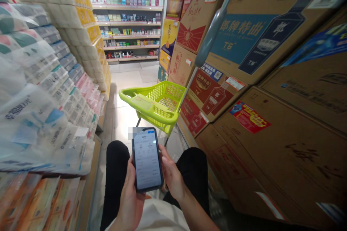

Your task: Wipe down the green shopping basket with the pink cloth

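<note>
A smartphone (148, 162) in a dark case stands tilted up above my lap, its lit screen showing a pale page with lines of text too small to read. My left hand (132, 187) wraps the phone's left edge and lower corner, the thumb along its side. My right hand (171, 171) closes on the right edge, with its fingers partly hidden behind the phone. Just beyond the phone is a lime-green shopping basket (154, 103) with lattice sides, tilted, with a grey metal handle (210, 38) rising to the upper right.
Stacked cardboard cartons (271, 133) line the right side closely. On the left, plastic-wrapped tissue packs (40, 122) and yellow-white paper bundles (81, 25) are piled high. Shelves (130, 23) of small boxes and bottles stand at the far end of the tiled aisle floor (127, 75).
</note>
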Tool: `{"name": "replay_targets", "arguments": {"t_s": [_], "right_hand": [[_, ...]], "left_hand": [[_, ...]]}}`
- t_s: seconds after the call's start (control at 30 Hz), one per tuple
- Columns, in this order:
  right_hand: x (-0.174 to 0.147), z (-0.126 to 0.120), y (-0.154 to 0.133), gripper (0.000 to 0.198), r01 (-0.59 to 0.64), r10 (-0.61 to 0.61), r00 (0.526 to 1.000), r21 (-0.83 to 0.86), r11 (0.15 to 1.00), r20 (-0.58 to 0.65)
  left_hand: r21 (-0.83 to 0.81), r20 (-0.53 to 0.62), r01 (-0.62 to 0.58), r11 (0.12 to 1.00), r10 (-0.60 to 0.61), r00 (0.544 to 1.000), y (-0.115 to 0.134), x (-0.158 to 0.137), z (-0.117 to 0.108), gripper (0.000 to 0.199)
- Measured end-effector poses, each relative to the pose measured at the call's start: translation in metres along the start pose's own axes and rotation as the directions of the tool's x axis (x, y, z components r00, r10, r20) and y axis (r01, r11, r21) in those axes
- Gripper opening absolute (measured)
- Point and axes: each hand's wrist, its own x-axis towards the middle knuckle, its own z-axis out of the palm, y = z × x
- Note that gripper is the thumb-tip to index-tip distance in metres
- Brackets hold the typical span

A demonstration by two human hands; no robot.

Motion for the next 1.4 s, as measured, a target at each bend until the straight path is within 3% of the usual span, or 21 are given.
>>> {"name": "replay_targets", "arguments": {"t_s": [1.4], "right_hand": [[0.0007, -0.0008, -0.0022, 0.049, -0.028, 0.028, 0.999, -0.002, 1.0, -0.039]], "left_hand": [[0.02, -0.071, 0.002, 1.0, -0.001, 0.997, 0.0, 0.003, 0.0018, 0.062]]}}
